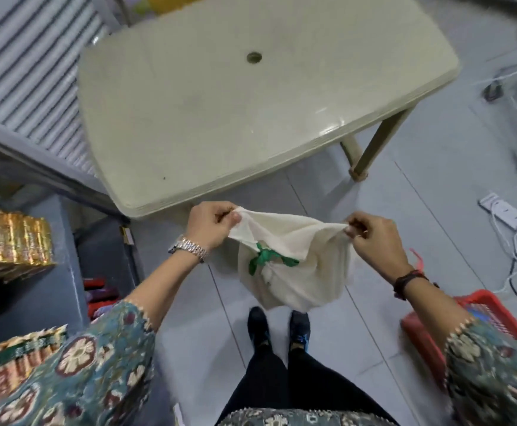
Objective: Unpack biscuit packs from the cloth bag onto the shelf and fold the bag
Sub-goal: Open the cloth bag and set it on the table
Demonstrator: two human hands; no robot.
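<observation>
Gold biscuit packs (11, 361), lower left: lying stacked; print too blurred to read. Red basket (478, 330): sitting on the floor at right. Left hand (211, 224) and right hand (374, 238): each pinching a top corner of the cream cloth bag (294, 262), which is hanging over the floor; green marking, illegible. More gold packs (8, 241): resting on the grey shelf (63, 241). Bench (220, 118): standing beyond.

Cloth bag (294, 259) between both hands
</observation>
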